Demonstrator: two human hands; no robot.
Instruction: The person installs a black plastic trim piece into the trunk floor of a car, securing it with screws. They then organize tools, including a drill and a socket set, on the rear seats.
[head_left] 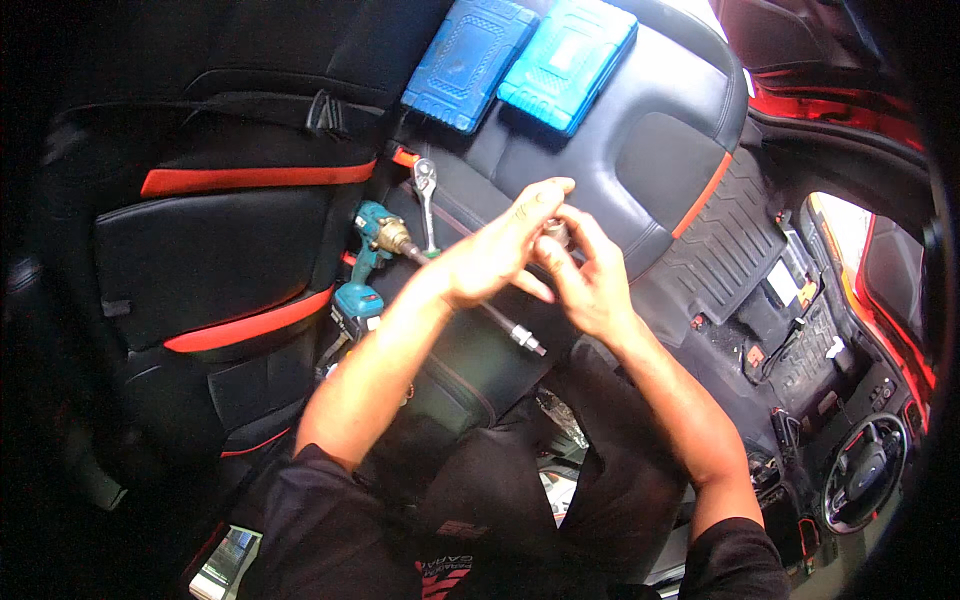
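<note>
My right hand (590,275) has its fingers closed round a small metal socket (556,232). My left hand (500,245) is against the right hand at the socket, its fingers stretched out and its thumb apart. Just left of my hands, a teal cordless impact driver (365,260) lies on the black seat (450,385), with a battery on its base. A chrome ratchet (425,200) lies beside it. Beneath my left hand runs a long extension bar (505,322) with a metal socket at its end, partly hidden by that hand.
Two blue plastic cases (466,62) lie on the seat above my hands. A ribbed floor mat (730,270) and a steering wheel (860,470) are at the right. Black seat sections with red trim (250,320) are at the left, and a phone-like object (225,560) is at lower left.
</note>
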